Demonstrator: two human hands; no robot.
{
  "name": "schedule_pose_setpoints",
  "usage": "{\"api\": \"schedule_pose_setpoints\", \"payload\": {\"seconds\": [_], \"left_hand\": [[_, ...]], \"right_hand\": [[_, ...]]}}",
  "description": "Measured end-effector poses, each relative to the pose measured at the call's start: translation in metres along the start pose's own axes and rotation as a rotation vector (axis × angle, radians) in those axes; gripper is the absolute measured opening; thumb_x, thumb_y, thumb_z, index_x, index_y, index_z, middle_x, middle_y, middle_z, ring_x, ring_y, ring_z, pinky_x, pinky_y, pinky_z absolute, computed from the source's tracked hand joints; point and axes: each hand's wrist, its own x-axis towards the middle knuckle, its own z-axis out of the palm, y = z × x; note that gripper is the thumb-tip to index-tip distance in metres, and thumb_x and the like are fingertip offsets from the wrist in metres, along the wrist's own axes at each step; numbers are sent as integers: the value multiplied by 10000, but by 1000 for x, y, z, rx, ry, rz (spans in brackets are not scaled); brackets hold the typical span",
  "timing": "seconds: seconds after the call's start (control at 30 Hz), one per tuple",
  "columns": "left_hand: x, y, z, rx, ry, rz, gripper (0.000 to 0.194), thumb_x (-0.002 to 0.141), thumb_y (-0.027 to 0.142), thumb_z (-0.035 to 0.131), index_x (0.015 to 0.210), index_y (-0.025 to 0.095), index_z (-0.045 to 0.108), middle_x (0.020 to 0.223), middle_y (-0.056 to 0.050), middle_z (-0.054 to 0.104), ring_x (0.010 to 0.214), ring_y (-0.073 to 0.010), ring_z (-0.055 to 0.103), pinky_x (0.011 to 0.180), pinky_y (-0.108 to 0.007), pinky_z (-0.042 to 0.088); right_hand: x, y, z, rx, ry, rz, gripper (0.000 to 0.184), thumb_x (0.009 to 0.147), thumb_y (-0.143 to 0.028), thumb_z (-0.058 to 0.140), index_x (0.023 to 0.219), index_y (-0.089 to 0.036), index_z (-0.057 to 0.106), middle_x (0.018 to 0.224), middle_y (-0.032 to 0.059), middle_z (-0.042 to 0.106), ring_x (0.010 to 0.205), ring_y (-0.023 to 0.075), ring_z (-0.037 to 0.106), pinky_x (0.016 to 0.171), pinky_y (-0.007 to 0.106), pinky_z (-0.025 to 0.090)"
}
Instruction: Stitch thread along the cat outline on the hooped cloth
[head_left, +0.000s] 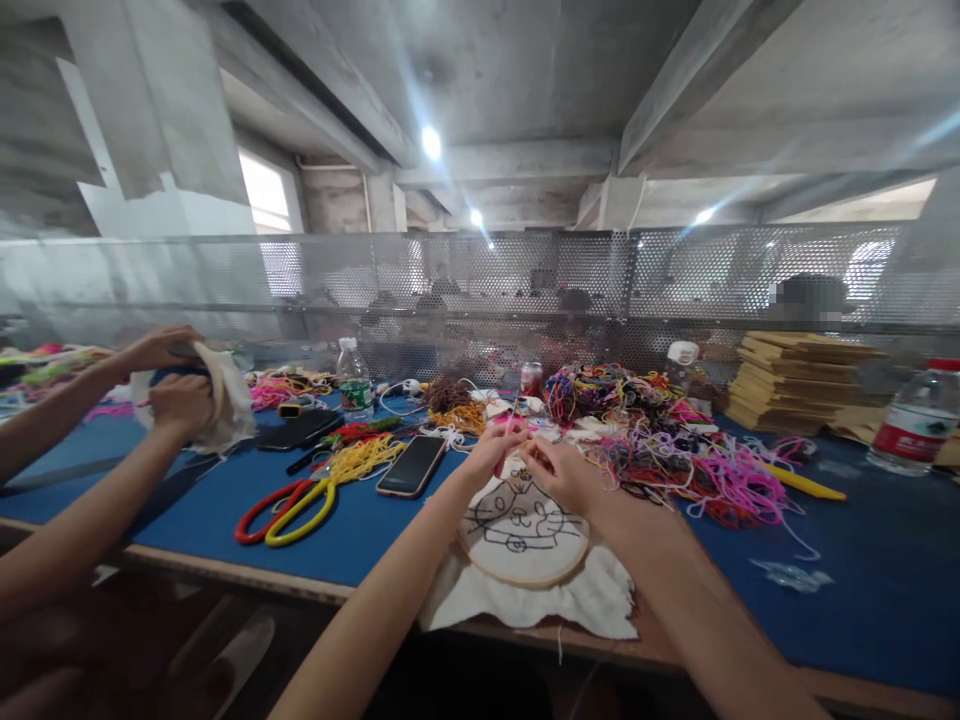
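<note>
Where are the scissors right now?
In the head view, the scissors lie left of centre on the blue table, beside yellow yarn, left of a phone.

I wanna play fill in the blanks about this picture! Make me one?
1. The scissors have one yellow handle and one ____ handle.
2. The phone lies on a ____ table.
3. The whiskered drawing on the white cloth has mostly ____ lines.

Missing words: red; blue; black.

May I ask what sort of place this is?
Probably a shared craft workshop: tangled coloured yarn lies along the blue table, a hooped cloth bears a cat-like outline, and a co-worker's hands hold another cloth.
</note>
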Motion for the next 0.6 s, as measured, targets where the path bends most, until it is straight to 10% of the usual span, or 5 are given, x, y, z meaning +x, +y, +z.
{"api": "schedule_pose_setpoints", "payload": {"seconds": [0.3, 0.6], "left_hand": [[13, 13, -16, -254, 447, 88, 85, 668, 88, 680, 670, 117, 599, 688, -8, 619, 720, -86, 606, 777, -217, 482], [16, 8, -23, -287, 444, 53, 100, 680, 104, 678, 674, 116, 579, 645, -22, 637, 614, -91, 610, 681, -228, 498]], "right_hand": [[-1, 5, -4, -129, 139, 245, 284, 904, -329, 331, 907, -206, 586, 799, 45, 664, 745, 172, 591, 623, 232, 317], [0, 17, -7, -192, 184, 361, 299, 893, -353, 345, 841, -210, 602, 749, 28, 659, 684, 154, 576, 558, 225, 273]]}}
